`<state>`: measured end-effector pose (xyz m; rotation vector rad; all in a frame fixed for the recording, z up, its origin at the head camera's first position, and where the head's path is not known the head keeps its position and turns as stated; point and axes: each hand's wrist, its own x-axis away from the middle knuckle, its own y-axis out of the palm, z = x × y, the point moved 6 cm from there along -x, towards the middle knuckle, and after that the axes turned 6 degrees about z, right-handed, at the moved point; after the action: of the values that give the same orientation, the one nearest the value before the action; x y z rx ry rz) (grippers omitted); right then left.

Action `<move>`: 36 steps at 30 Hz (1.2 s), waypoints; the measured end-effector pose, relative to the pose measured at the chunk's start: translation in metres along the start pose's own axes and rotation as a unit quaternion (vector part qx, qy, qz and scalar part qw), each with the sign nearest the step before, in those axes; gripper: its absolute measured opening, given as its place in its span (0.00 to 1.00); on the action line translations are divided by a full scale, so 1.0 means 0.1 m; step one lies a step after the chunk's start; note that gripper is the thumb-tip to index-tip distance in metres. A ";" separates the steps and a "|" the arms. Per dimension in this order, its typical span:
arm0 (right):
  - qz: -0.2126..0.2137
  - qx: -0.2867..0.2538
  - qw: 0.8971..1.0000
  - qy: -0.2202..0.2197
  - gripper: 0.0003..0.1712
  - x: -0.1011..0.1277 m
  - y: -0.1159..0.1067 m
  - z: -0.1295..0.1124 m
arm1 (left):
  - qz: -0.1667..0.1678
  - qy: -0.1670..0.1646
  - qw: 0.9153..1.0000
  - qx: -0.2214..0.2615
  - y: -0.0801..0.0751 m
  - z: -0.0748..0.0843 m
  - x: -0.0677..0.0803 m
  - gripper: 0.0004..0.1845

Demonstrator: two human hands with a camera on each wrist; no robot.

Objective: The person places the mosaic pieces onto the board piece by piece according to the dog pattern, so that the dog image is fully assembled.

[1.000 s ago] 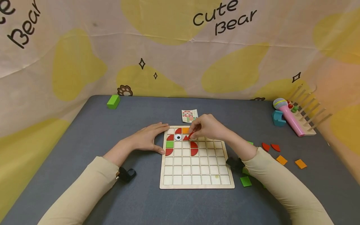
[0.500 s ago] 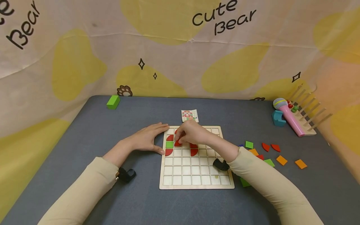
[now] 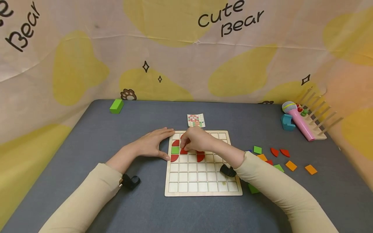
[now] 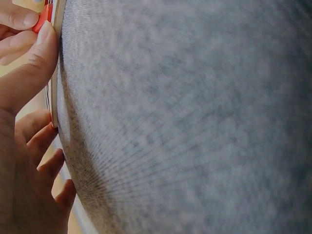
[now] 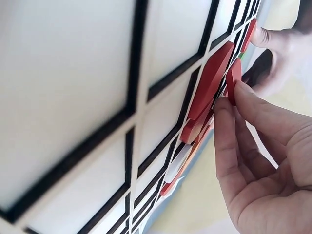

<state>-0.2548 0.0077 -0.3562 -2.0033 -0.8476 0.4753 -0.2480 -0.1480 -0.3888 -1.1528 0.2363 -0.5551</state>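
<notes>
Clock read from board centre. One gridded board (image 3: 202,177) counted: seven rows, seven columns. Two hands: left hand (image 3: 152,141) at ten, right hand (image 3: 198,138) at twelve. One red piece (image 5: 233,73) pinched; red total on board obscured. One green square (image 3: 175,150) seen on board. Loose at three: three green pieces (image 3: 257,149), three orange pieces (image 3: 291,165), three red quarter-rounds (image 3: 285,152), one blue bit (image 3: 249,150), some sleeve-covered. At twelve, one card (image 3: 196,119); at ten, one green block (image 3: 117,106); at two, one microphone (image 3: 300,119).
</notes>
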 end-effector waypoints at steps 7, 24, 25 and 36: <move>0.000 0.008 1.000 -0.007 0.05 -0.01 0.01 0.01 | 0.001 0.003 1.000 0.001 0.00 -0.01 0.00 0.57; 0.015 -0.003 1.000 0.001 0.06 0.06 -0.16 0.04 | 0.003 -0.001 1.000 -0.002 0.01 0.00 -0.01 0.56; 0.021 -0.007 1.000 0.011 0.06 0.08 -0.20 0.07 | 0.003 -0.002 1.000 -0.003 0.01 0.01 -0.01 0.56; 0.078 -0.021 0.994 0.076 0.07 0.44 -0.71 0.54 | 0.000 -0.012 1.000 -0.004 0.00 0.02 0.00 0.57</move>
<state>-0.2839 0.0975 -0.3258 -2.1247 -0.6154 0.3879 -0.2473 -0.1466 -0.3878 -1.1668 0.2179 -0.5392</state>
